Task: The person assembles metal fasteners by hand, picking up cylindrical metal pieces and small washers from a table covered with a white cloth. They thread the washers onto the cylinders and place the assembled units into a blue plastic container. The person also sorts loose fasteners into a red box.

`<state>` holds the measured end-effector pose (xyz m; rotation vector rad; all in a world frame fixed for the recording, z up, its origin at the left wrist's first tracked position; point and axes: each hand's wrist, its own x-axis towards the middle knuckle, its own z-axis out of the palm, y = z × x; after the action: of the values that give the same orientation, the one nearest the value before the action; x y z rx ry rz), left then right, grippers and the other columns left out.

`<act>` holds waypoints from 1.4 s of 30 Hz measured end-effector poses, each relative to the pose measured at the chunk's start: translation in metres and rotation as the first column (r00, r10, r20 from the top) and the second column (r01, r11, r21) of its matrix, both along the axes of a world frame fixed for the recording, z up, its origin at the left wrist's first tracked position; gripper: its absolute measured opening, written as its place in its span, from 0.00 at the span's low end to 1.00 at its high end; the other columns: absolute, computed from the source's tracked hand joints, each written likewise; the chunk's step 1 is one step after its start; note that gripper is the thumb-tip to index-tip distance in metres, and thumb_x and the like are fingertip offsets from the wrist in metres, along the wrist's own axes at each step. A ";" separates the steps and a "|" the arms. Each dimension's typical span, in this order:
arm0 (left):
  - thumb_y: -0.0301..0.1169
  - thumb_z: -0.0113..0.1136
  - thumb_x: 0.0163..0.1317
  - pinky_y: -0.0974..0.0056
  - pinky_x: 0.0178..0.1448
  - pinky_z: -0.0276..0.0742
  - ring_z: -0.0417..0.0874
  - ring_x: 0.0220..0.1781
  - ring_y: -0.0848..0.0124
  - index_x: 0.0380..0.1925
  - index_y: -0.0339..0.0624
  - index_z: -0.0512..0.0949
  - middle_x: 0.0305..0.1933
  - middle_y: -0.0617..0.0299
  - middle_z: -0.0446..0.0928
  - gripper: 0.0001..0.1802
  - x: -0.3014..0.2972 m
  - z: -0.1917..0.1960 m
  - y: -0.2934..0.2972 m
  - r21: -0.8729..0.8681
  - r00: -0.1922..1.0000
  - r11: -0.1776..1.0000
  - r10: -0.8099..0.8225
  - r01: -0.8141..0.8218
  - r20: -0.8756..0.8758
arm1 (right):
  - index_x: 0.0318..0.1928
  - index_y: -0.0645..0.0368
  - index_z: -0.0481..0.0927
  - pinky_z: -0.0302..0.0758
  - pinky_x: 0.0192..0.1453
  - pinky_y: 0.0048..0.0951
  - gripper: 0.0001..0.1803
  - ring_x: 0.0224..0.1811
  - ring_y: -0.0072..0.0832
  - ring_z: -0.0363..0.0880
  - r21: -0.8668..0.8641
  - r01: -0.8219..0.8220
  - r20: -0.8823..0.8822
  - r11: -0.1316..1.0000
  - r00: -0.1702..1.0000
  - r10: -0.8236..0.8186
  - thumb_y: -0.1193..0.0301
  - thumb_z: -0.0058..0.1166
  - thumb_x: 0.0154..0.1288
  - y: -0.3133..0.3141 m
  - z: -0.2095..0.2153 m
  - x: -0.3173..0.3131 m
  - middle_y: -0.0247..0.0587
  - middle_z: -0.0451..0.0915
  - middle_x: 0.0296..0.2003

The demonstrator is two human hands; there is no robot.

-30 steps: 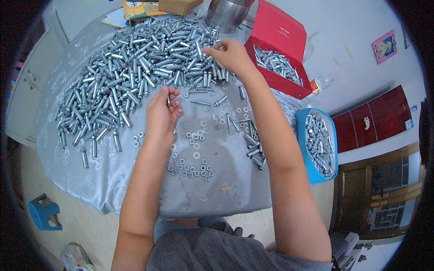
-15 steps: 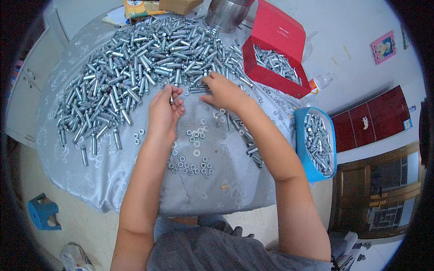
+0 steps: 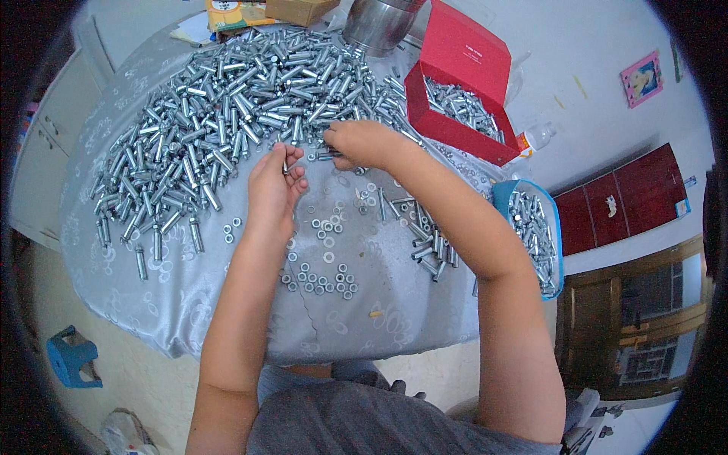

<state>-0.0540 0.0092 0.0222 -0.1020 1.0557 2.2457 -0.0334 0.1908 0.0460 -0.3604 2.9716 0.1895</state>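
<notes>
A large heap of silver sleeve anchor bolts (image 3: 227,114) covers the far side of the table. My left hand (image 3: 274,186) is palm up at the heap's near edge, its fingers curled round a metal bolt (image 3: 286,164) that shows only in part. To its right, my right hand (image 3: 360,144) reaches down with bent fingers onto bolts at the heap's edge. What its fingertips pinch, if anything, is hidden. Several loose hex nuts (image 3: 320,280) and flat washers (image 3: 328,243) lie nearer me, and a small group of bolts (image 3: 436,246) rests below my right forearm.
An open red box (image 3: 462,114) of bolts stands at the far right. A blue bin (image 3: 560,227) with more bolts is at the right edge, partly behind my arm. A metal pot (image 3: 379,26) and a cardboard box (image 3: 299,10) stand at the back. The silver tablecloth (image 3: 182,303) hangs over the edge.
My right hand has shifted left, closer to my left hand, and its elbow has swung outward, uncovering more bolts below the forearm. My left hand stays almost still.
</notes>
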 end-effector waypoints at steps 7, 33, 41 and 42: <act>0.38 0.46 0.62 0.72 0.27 0.71 0.71 0.23 0.79 0.32 0.42 0.71 0.30 0.66 0.74 0.11 -0.003 -0.005 0.000 0.001 1.000 1.000 -0.015 0.015 -0.009 | 0.33 0.63 0.70 0.73 0.36 0.39 0.16 0.34 0.42 0.76 0.042 0.059 0.051 0.997 0.997 -0.061 0.66 0.56 0.46 -0.007 -0.012 0.001 0.46 0.75 0.29; 0.38 0.45 0.62 0.72 0.31 0.69 0.71 0.25 0.80 0.32 0.43 0.71 0.31 0.68 0.73 0.11 0.000 -0.003 0.001 -0.020 0.999 0.998 -0.053 0.053 -0.011 | 0.26 0.61 0.72 0.71 0.36 0.41 0.09 0.32 0.44 0.75 -0.270 0.350 -0.106 0.897 0.915 -0.389 0.67 0.52 0.50 0.018 0.025 0.071 0.48 0.75 0.28; 0.36 0.45 0.62 0.72 0.30 0.67 0.69 0.27 0.78 0.31 0.41 0.71 0.31 0.65 0.71 0.10 0.000 0.001 -0.002 -0.024 0.999 0.999 -0.045 0.044 -0.013 | 0.30 0.59 0.78 0.73 0.35 0.40 0.11 0.33 0.41 0.77 -0.090 0.436 -0.298 0.896 0.846 -0.442 0.65 0.54 0.50 0.027 -0.015 0.026 0.47 0.76 0.30; 0.36 0.45 0.62 0.72 0.30 0.67 0.69 0.27 0.78 0.31 0.42 0.71 0.31 0.65 0.71 0.10 0.001 0.003 -0.001 -0.029 0.999 0.999 -0.046 0.046 -0.012 | 0.29 0.59 0.78 0.73 0.35 0.40 0.11 0.33 0.41 0.76 -0.109 0.456 -0.306 0.883 0.830 -0.466 0.65 0.53 0.50 0.026 -0.017 0.026 0.46 0.76 0.29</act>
<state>-0.0525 0.0078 0.0250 -0.0757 1.0866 2.1931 -0.0075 0.2169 0.0286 0.4398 3.2698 0.1561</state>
